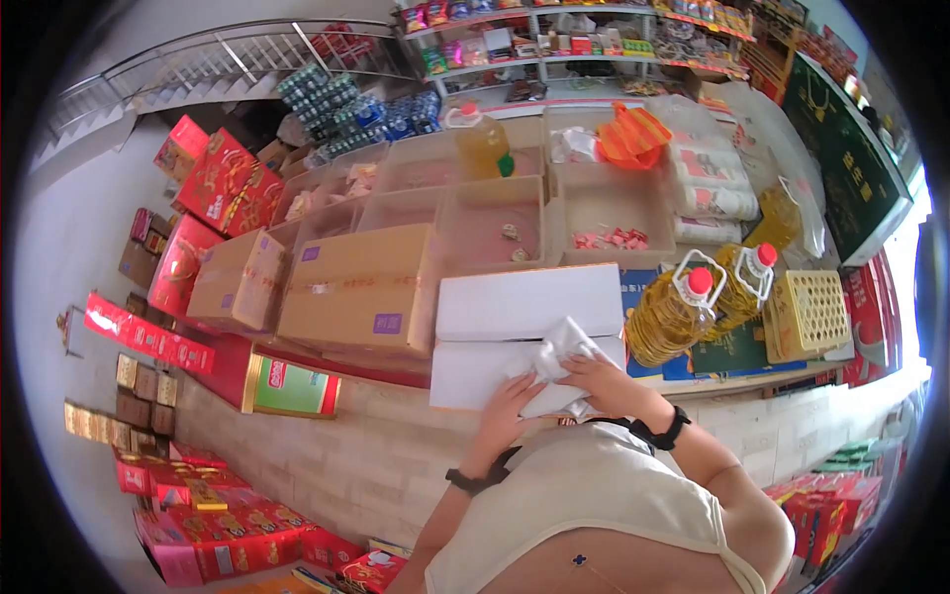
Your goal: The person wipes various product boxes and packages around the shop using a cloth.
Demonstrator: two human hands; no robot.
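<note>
A white cloth or soft wrap [562, 354] lies bunched on the near part of a large white box [529, 302]. My left hand [508, 404] rests at the cloth's left edge, low on the box. On the cloth's right side is my right hand [602, 384], its fingers spread over the fabric. Both hands are close together near my body, with dark bands on the wrists. Parts of the cloth under the fingers are hidden.
Left of the white box stand two brown cartons [356, 292] [237, 280]. Oil bottles [668, 322] and a yellow crate [807, 315] are at the right. Behind are clear bins [495, 223], an orange bag [633, 137] and stocked shelves [584, 49].
</note>
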